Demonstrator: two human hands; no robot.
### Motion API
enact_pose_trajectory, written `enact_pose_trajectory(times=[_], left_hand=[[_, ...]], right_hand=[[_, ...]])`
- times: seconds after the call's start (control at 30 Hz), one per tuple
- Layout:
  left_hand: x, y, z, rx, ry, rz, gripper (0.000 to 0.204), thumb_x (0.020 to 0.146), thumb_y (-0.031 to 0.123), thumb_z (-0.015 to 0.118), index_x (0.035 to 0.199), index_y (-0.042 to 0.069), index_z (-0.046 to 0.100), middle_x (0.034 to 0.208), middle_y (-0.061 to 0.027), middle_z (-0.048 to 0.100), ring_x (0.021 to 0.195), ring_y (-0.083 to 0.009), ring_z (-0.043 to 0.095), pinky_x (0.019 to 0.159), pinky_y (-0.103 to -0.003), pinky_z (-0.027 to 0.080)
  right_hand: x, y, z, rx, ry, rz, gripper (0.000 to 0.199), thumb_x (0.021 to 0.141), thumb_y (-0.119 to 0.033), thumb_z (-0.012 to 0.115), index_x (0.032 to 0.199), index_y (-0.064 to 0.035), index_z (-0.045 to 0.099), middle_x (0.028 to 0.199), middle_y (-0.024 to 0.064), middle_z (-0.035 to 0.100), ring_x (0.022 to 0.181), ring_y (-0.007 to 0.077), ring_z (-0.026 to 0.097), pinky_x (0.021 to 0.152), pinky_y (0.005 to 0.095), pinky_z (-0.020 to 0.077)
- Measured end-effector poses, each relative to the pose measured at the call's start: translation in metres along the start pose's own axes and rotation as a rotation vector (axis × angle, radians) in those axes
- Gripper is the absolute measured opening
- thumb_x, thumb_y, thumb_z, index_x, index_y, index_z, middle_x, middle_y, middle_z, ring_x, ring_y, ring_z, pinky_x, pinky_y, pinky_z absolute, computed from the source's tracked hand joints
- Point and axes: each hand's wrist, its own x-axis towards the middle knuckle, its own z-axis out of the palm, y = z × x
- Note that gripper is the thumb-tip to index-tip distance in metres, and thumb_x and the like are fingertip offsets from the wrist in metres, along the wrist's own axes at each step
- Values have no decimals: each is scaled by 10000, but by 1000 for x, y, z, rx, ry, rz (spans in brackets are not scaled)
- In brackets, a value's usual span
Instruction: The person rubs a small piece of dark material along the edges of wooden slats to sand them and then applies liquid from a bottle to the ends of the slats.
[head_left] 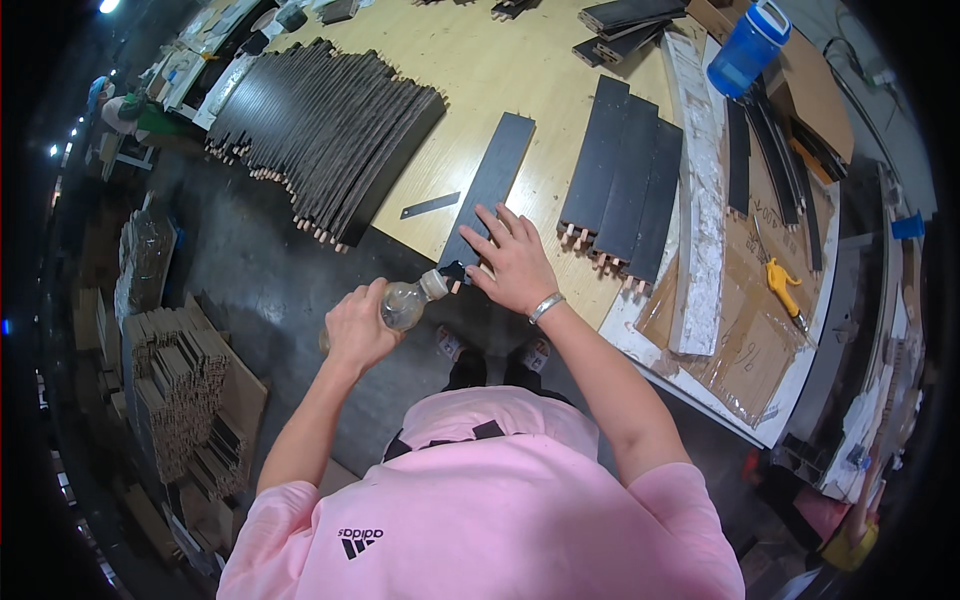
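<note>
Gripping a clear plastic bottle (402, 305), the left hand (362, 325) has its fingers wrapped around the body and clamped on it, and the bottle is tilted sideways so that its white cap points to the right. The bottle is in front of the near edge of the wooden table (465, 75), its capped end just beside the near end of a single dark board (498, 155). Something black shows between the cap and that board end; whether the bottle touches the board I cannot tell. A pale peg sticks out there.

The right hand (512, 262) lies palm down on the near part of the board, its fingers spread apart, the thumb toward the bottle. It wears a silver bracelet (546, 307) at the wrist. The board runs away from the person at a slant.

Left of the board, a flat metal strip (430, 206) lies on the table. Beyond it stands a long row of dark boards (335, 125), packed close, with pale pegs at their near ends. To the right, 3 dark boards (622, 185) lie side by side, also pegged. Farther right are a long whitish block (697, 210), a blue jug (745, 52) and a yellow air gun (783, 287) on cardboard (740, 365).
</note>
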Motion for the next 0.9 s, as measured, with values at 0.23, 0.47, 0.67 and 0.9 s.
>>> enact_pose_trajectory(times=[0.23,0.47,0.67,0.9], left_hand=[[1,15,-22,-143,-69,-114,657,551,201,885,1150,115,626,1047,-127,700,989,-374,668,817,-467,530],[41,-7,-41,-871,14,-77,741,513,55,902,1193,7,611,1059,-57,682,985,-176,645,932,-345,506],[148,0,-107,-1583,168,203,825,553,10,881,1302,38,538,1147,-42,645,1091,-207,621,1012,-377,475],[372,-45,-145,-1514,326,254,744,652,-58,844,1310,32,508,1197,-85,631,1083,-225,630,970,-372,505]], right_hand=[[0,-1,-2,6,-11,11,552,889,-406,629,1404,-221,559,1556,94,401,1438,340,338,1176,524,266],[5,-5,-2,8,-20,10,562,880,-400,640,1402,-204,561,1556,104,399,1437,355,337,1171,531,271],[6,-4,-10,-5,-37,21,566,874,-383,645,1399,-192,555,1552,117,402,1421,373,358,1156,543,291],[11,-9,-18,-22,-121,46,568,867,-364,671,1401,-217,550,1548,85,417,1393,344,406,1131,536,327]])
